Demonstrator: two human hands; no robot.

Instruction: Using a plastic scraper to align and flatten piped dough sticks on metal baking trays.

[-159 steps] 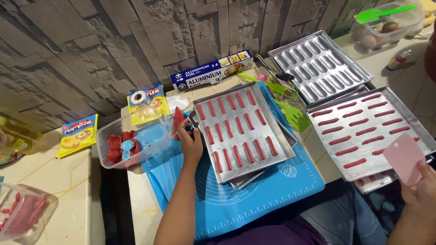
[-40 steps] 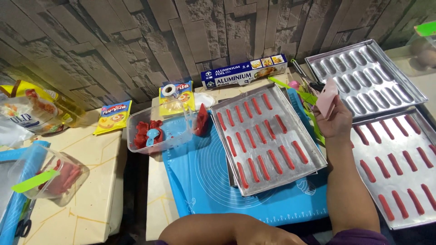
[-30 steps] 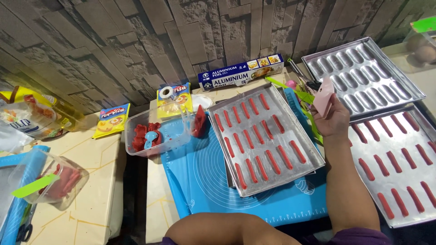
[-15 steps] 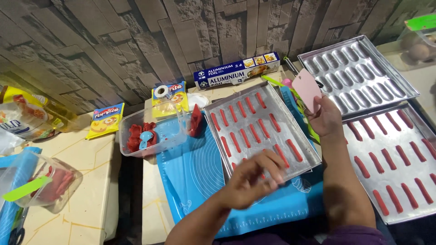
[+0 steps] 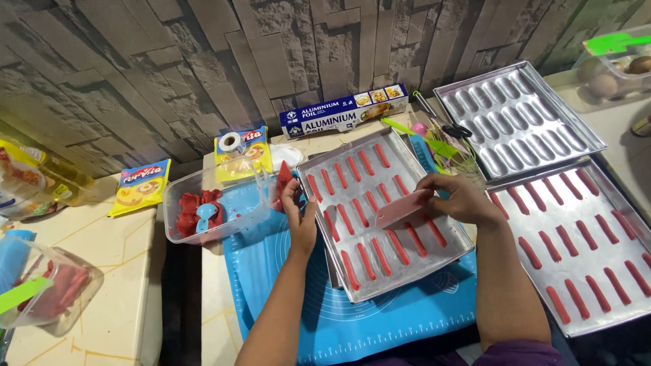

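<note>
Pink scraper (image 5: 401, 209) gripped in right hand (image 5: 461, 200) (over the tray (image 5: 325, 173)); left hand (image 5: 300, 211) pinches red dough (image 5: 283, 183).

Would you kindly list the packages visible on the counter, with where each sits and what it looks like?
Foil box: long, blue and white, against the stone wall behind the middle tray.
Yellow packet: upright rectangle, red patch, a tape roll on top, left of the foil box.
Second yellow packet: flat, blue top edge, on the left counter beside the clear tub.

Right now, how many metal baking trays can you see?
3: one tray on the blue mat under both hands, an empty tray top right, a filled tray right. More may be stacked beneath.
</note>
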